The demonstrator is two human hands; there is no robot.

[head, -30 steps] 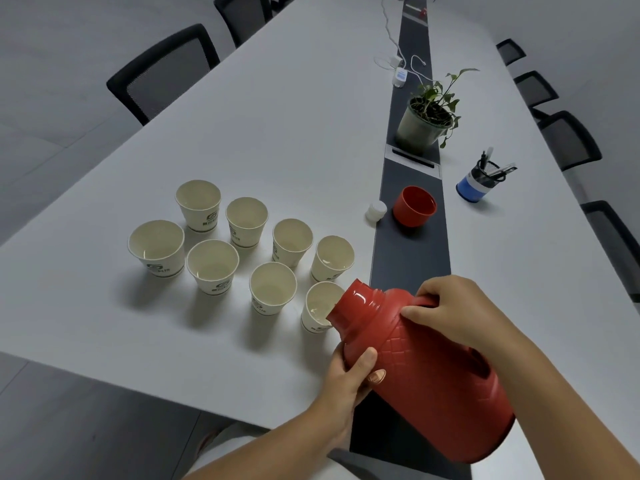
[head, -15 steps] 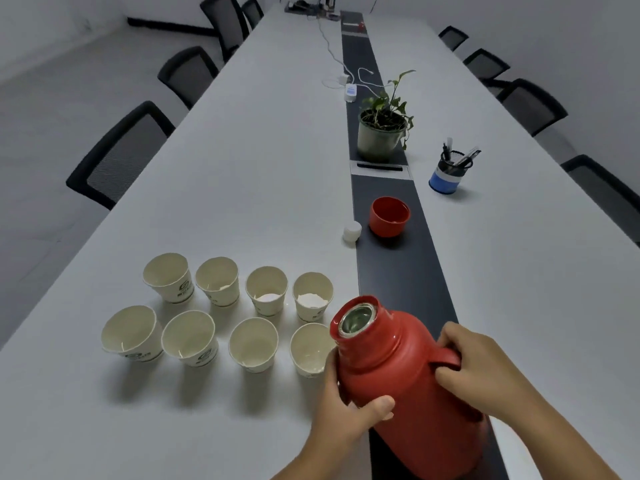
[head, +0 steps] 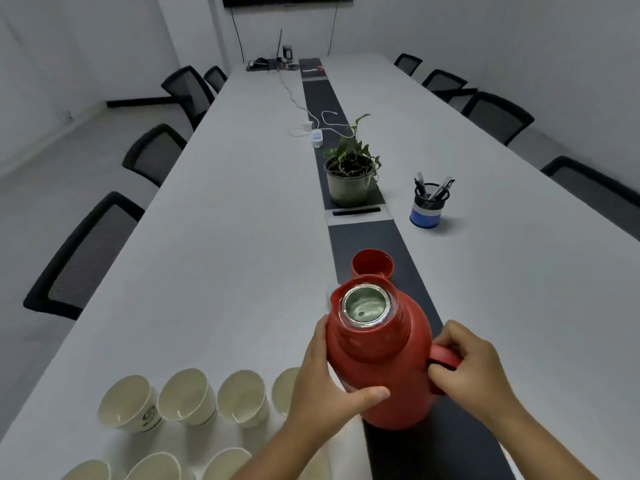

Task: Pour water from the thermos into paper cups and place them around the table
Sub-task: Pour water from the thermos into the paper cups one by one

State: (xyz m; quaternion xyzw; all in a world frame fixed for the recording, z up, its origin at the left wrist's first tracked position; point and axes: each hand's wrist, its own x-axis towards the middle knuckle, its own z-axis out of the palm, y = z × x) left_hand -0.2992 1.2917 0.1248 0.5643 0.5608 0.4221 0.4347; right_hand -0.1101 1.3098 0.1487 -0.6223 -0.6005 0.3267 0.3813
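The red thermos [head: 381,355] stands upright on the dark centre strip [head: 374,244] of the long white table [head: 225,237], its lid off and the shiny steel mouth facing up; the left hand [head: 327,393] wraps the body from nine o'clock, thumb curled across the front and fingers behind; the right hand [head: 467,365] grips the red handle at three o'clock, fingers folded round it; paper cups [head: 187,398] cluster at the thermos's eight o'clock in two rows, the nearer row cut off by the bottom edge, and whether they hold water cannot be told; the red lid cup [head: 372,263] sits just beyond the thermos at twelve o'clock; farther along the strip stands a potted plant [head: 349,178]; a blue pen holder [head: 427,206] rests at one o'clock; black chairs [head: 86,254] line both sides.
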